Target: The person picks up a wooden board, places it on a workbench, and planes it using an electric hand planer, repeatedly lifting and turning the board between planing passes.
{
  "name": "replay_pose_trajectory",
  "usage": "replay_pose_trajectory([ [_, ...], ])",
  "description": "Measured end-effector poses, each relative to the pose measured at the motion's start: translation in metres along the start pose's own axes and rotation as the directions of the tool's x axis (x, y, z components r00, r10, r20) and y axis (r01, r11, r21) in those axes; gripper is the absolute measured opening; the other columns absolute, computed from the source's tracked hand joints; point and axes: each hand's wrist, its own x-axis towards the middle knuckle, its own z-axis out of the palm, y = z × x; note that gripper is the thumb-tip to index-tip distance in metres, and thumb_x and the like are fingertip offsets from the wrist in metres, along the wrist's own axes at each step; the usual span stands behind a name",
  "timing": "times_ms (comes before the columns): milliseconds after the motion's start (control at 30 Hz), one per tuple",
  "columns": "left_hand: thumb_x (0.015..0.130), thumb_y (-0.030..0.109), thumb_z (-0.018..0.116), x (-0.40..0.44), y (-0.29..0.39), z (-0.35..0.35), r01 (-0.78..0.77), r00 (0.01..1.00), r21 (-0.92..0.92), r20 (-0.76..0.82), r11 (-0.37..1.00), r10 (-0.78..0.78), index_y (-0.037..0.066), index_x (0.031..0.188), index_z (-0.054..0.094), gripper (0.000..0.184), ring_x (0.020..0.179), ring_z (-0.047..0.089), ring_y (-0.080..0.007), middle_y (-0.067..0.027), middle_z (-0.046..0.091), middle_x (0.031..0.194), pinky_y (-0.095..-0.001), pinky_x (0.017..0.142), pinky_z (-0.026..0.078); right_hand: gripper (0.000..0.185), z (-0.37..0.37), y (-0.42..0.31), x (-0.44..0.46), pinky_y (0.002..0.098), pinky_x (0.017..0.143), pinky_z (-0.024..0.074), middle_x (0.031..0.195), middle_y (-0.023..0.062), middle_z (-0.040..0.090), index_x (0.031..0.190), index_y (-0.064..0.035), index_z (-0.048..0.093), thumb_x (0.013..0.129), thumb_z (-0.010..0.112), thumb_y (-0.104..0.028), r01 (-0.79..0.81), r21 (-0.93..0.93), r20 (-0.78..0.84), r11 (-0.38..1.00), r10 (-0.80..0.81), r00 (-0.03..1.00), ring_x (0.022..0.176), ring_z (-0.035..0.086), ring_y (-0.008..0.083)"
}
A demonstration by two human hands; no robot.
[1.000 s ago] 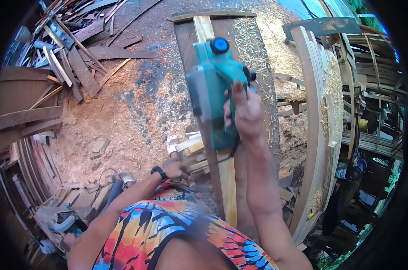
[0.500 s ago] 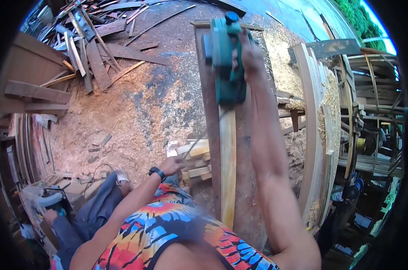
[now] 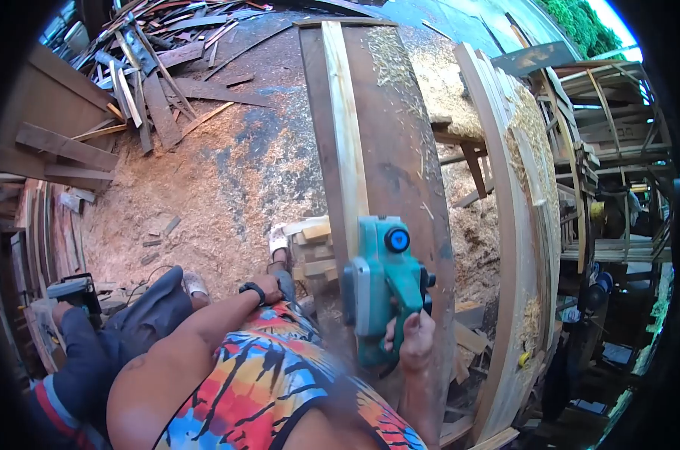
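Observation:
My right hand (image 3: 413, 339) is wrapped around the rear handle of a green electric planer (image 3: 389, 281) with a blue-topped knob. The planer sits over the near part of a long, pale wooden strip (image 3: 344, 112), which lies lengthwise on a wide brown plank bench (image 3: 400, 150). My left hand (image 3: 268, 285), with a dark watch at its wrist, is low beside my grey-clad leg, left of the bench. Its fingers are too small and partly hidden to make out.
Short wood blocks (image 3: 314, 251) are stacked left of the bench. Long boards (image 3: 497, 187) with shavings stand to the right. Scrap wood (image 3: 156, 82) is piled at the far left. Another person (image 3: 122, 330) sits at lower left by a power tool (image 3: 73, 289). Shavings cover the ground.
My right hand has drawn the planer back from the bench's far end to near my body. My left hand has shifted slightly left and down. The view has shifted a little.

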Motion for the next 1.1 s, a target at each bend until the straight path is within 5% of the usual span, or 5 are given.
replay_pose_trajectory([
  [233,0.082,0.035,0.067,-0.011,0.027,0.038,-0.112,0.974,0.199,0.215,0.973,0.068,-0.001,0.112,0.067,0.046,0.103,0.068,-0.0401,-0.0260,0.070,0.109,-0.0474,0.091,0.053,0.077,-0.018,0.038,-0.058,0.0243,0.046,0.0411,0.062,0.0043,0.053,0.108,0.0037,0.055,0.087,0.059,-0.071,-0.055,0.006,-0.016,0.998,0.055,0.998,0.049,0.052,0.0114],
  [400,0.082,0.038,0.067,-0.004,0.007,0.046,-0.043,0.993,0.091,0.117,0.995,0.032,0.000,0.107,0.069,0.045,0.100,0.068,-0.0399,-0.0248,0.071,0.105,-0.0473,0.087,0.054,0.070,-0.010,0.027,-0.036,0.0229,0.046,0.0408,0.062,0.0016,0.056,0.100,0.0031,0.060,0.090,0.060,-0.066,-0.004,-0.043,0.030,0.999,0.005,1.000,0.051,0.053,0.0071],
  [733,0.081,0.042,0.074,0.008,-0.014,-0.035,0.048,0.993,-0.199,0.116,0.979,-0.026,0.000,0.108,0.070,0.051,0.102,0.068,-0.0390,-0.0241,0.071,0.109,-0.0457,0.089,0.054,0.078,0.023,-0.036,0.097,0.0227,0.045,0.0385,0.061,0.0016,0.054,0.101,0.0020,0.058,0.084,0.058,-0.074,0.001,-0.167,0.152,0.986,0.025,0.988,0.049,0.051,0.0076],
  [1100,0.085,0.040,0.072,0.065,-0.039,-0.123,0.087,0.990,-0.236,0.128,0.968,-0.058,0.001,0.108,0.071,0.045,0.098,0.069,-0.0378,-0.0226,0.072,0.102,-0.0445,0.087,0.053,0.062,0.080,-0.118,0.274,0.0226,0.045,0.0404,0.062,-0.0021,0.054,0.096,-0.0029,0.061,0.089,0.063,-0.065,0.035,-0.134,0.216,0.990,-0.005,0.976,0.051,0.051,0.0049],
])
